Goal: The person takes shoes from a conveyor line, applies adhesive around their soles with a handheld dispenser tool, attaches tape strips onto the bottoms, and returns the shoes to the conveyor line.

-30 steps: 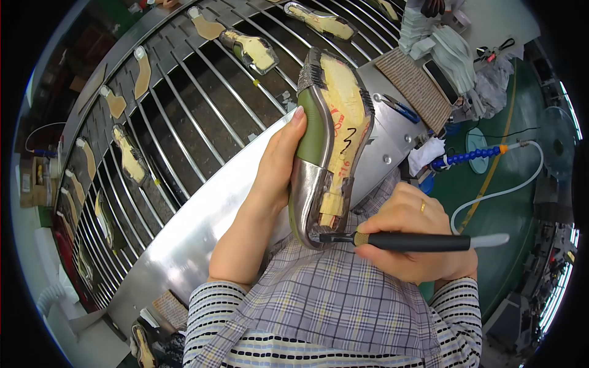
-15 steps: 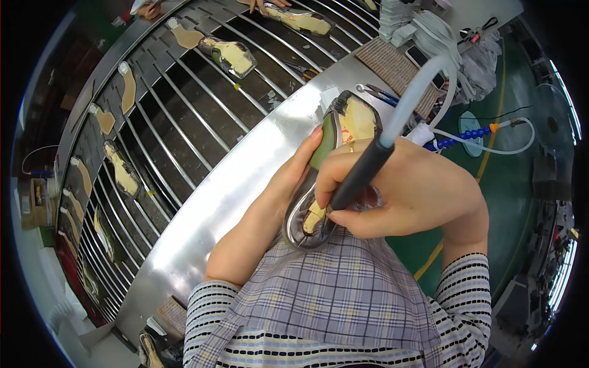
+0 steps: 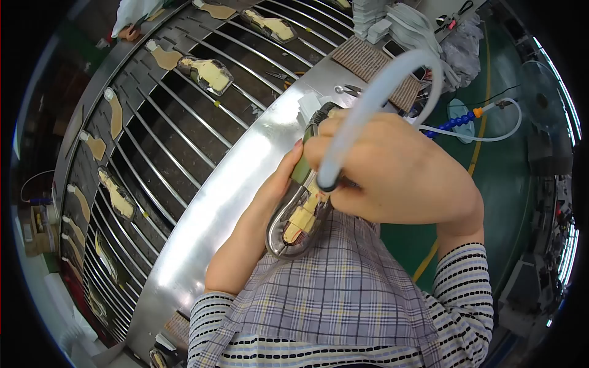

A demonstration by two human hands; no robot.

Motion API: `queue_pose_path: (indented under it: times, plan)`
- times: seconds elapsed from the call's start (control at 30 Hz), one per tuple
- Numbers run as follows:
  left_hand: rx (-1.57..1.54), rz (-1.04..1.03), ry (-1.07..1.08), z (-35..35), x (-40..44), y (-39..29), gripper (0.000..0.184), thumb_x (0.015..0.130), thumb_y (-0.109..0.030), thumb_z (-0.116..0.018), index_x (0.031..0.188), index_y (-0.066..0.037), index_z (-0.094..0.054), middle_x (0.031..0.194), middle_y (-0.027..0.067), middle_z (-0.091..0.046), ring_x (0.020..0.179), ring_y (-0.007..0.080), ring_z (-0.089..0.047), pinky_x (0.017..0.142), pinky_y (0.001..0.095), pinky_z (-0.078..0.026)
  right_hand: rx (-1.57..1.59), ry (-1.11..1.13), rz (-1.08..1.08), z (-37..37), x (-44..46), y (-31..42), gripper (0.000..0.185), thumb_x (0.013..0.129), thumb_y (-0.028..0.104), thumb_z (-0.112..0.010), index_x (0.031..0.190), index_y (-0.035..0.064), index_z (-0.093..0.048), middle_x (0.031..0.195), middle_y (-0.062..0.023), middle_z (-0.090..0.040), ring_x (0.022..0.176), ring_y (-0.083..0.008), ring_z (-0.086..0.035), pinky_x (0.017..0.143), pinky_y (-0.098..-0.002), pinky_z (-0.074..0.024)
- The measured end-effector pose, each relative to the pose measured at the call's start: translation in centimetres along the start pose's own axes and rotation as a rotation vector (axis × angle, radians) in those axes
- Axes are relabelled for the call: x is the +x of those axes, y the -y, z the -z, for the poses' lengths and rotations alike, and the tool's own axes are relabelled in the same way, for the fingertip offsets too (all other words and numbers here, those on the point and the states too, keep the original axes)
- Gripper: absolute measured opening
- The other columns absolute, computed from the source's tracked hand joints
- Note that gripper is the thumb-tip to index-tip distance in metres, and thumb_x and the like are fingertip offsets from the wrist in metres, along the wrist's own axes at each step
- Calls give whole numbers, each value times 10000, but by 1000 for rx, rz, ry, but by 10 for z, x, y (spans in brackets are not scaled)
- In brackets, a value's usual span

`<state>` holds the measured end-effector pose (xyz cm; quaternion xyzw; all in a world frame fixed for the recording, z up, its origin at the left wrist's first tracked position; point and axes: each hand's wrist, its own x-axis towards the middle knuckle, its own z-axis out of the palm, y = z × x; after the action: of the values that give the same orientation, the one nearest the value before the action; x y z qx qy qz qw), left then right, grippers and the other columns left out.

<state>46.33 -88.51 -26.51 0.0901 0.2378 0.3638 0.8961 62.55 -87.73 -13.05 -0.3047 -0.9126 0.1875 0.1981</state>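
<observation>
My left hand (image 3: 273, 195) is wrapped round a shoe upper on its last (image 3: 302, 222), bottom side up. The upper is dark and green, with a yellowish insole showing underneath. My right hand (image 3: 399, 168) closes round a black pen-like tool (image 3: 329, 181), seen almost end-on, from which a translucent hose (image 3: 368, 98) loops up and back. Its tip is hidden behind my fingers, so contact with the shoe cannot be seen. My right hand covers the shoe's upper part.
Left of the metal ledge (image 3: 202, 214), a conveyor of rods carries several lasted shoes (image 3: 210, 75) and tan insoles (image 3: 164, 58). Pliers (image 3: 350, 90) and a woven mat (image 3: 368, 61) lie near the ledge's far end. Another person's hand (image 3: 129, 33) shows at upper left.
My right hand has moved up the shoe, away from its lower end, and the tool has tipped towards the camera. The shoes on the conveyor appear further left. A person's hand has left the far shoe.
</observation>
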Motion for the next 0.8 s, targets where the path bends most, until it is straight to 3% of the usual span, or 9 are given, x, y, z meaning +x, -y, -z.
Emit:
queue_pose_path:
  times: [0.07, 0.1, 0.17, 0.3, 0.37, 0.4, 0.5, 0.53, 0.8]
  plan:
    - [0, -28, -9, 0, 1, -2, 464, 970, -394, -428, 1277, -48, -463, 1137, 152, -606, 928, 209, -649, 756, 295, -559, 52, -289, -153, -1, -5, -5, 102, 694, 25, -640, 781, 14, -588, 706, -75, -562, 616, -203, -536, 543, -298, -420]
    - [14, -46, -15, 2, 2, -3, 464, 971, -394, -428, 1278, -48, -462, 1137, 151, -607, 926, 208, -650, 754, 295, -560, 332, -285, -395, 7, -9, -5, 106, 749, 60, -677, 807, 8, -606, 698, -24, -567, 588, -100, -501, 522, -226, -381]
    - [113, -83, -10, 22, 9, -5, 620, 957, -510, -339, 1343, -30, -399, 1187, 193, -583, 999, 302, -635, 819, 399, -560, 589, -432, -493, 3, -17, -21, 162, 798, 137, -707, 828, 5, -618, 703, 9, -576, 599, -30, -473, 519, -183, -349]
    - [-8, -100, 63, 33, 9, -9, 592, 967, -489, -333, 1335, -32, -414, 1186, 188, -586, 999, 287, -635, 830, 370, -554, 743, -555, -592, -16, -17, -50, 186, 820, 164, -708, 848, -2, -628, 700, -4, -587, 611, -30, -484, 527, -176, -352]
    - [16, -63, -13, 20, 4, -14, 465, 973, -366, -422, 1299, -35, -437, 1103, 143, -627, 910, 213, -659, 766, 309, -558, 584, -803, -521, -25, -15, -59, 166, 823, 140, -705, 856, -6, -632, 702, -1, -590, 614, -27, -483, 532, -177, -357]
    - [16, -69, -9, 22, 2, -14, 465, 973, -366, -422, 1299, -35, -437, 1103, 143, -627, 910, 213, -659, 766, 309, -558, 392, -776, -575, -28, -18, -54, 129, 835, 104, -686, 859, -10, -631, 736, -1, -602, 631, -23, -487, 548, -174, -366]
    - [96, -125, -33, 24, 1, -17, 459, 977, -353, -412, 1305, -31, -426, 1119, 146, -620, 926, 218, -654, 784, 318, -552, -20, -701, 4, -34, -24, -47, 149, 772, 15, -687, 901, 21, -612, 776, -55, -614, 630, -150, -536, 582, -257, -400]
    - [94, -175, -31, 16, -2, -19, 460, 979, -355, -404, 1305, -31, -423, 1124, 149, -617, 933, 219, -652, 789, 318, -550, 35, -617, 34, -31, -29, -33, 196, 737, -2, -693, 908, 27, -601, 766, -75, -610, 631, -209, -535, 599, -310, -402]
    - [-44, -184, 12, -5, -5, -24, 483, 981, -390, -382, 1276, -18, -466, 1144, 170, -609, 961, 243, -647, 800, 344, -554, 293, -379, 27, -24, -33, 2, 195, 686, 46, -749, 827, 54, -615, 746, -60, -590, 639, -220, -577, 557, -293, -447]
